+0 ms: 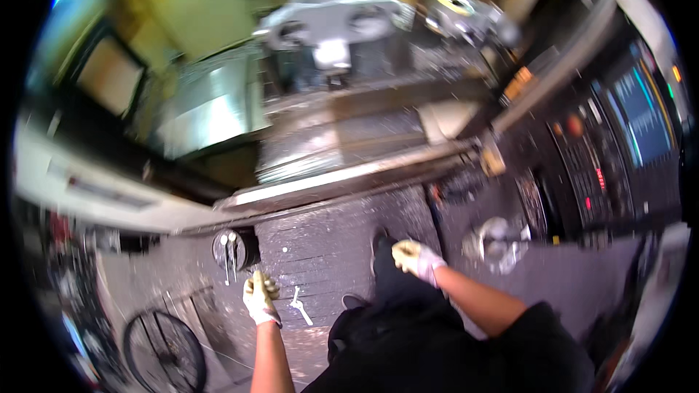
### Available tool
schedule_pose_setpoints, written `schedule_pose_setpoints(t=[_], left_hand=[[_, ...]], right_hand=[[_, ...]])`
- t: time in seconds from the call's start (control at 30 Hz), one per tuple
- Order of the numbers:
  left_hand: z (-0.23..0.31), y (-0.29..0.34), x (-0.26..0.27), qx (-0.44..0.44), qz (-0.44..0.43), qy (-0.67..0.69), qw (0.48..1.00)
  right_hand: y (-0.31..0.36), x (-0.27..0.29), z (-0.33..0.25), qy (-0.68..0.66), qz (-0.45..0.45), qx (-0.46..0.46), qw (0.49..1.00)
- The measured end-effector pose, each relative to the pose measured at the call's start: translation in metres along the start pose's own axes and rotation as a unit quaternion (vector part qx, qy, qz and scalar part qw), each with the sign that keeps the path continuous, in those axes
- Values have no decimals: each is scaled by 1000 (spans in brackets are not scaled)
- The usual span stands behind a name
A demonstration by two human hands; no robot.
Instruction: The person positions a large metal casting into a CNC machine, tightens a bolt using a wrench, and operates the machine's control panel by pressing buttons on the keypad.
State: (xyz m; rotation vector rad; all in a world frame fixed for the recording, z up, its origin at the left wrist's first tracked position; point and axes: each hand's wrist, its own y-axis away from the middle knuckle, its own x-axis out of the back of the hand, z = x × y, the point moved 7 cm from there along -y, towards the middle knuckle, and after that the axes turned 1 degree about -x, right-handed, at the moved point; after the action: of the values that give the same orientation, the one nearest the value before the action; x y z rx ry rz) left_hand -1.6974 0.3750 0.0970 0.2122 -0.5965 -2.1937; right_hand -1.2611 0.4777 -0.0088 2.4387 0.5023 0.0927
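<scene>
Machine (349,178) with a wide opening is spanning the far side, its pale sill running along the far edge of the dark boarded floor (349,247). Wearer's black clothing (437,353) is covering part of the near floor. Control panel (590,153) with a lit screen is standing at the machine's right edge. Pale casting (320,25) with round openings is sitting inside the machine, beyond the middle of the sill; a smaller metal part (470,22), blurred, is sitting to its right. Black spoked wheel (164,353) is showing left of the boards' near corner. Shiny metal piece (499,244), blurred, is lying beyond the boards' right edge. Round dark container (249,247) is standing by the boards' far left corner, two slim tools (231,251) showing at it. Left hand (261,298), gloved, is hanging nearest this container, apart from it, fingers curling narrow; cannot tell whether they are holding anything. Right hand (416,258), gloved, is hovering near the boards' right edge, fingers bending inward; contents cannot be told. Small pale tool (301,307) is lying near the boards' left edge, just right of the left hand.
</scene>
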Motion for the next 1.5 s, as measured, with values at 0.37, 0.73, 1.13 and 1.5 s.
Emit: schedule_pose_setpoints(t=[0.37,0.73,1.13,1.5], left_hand=[[72,-108,-138,20,-10,-246,969],[273,-256,-437,-339,-128,-429,827],[332,-372,-599,-386,-231,-560,696],[343,-376,-607,-438,-260,-563,650]], right_hand=[[-132,49,-148,130,53,12,990],[-152,128,-152,-99,208,-131,964],[-199,90,-226,-100,232,-139,958],[-344,205,-677,270,289,292,871]])
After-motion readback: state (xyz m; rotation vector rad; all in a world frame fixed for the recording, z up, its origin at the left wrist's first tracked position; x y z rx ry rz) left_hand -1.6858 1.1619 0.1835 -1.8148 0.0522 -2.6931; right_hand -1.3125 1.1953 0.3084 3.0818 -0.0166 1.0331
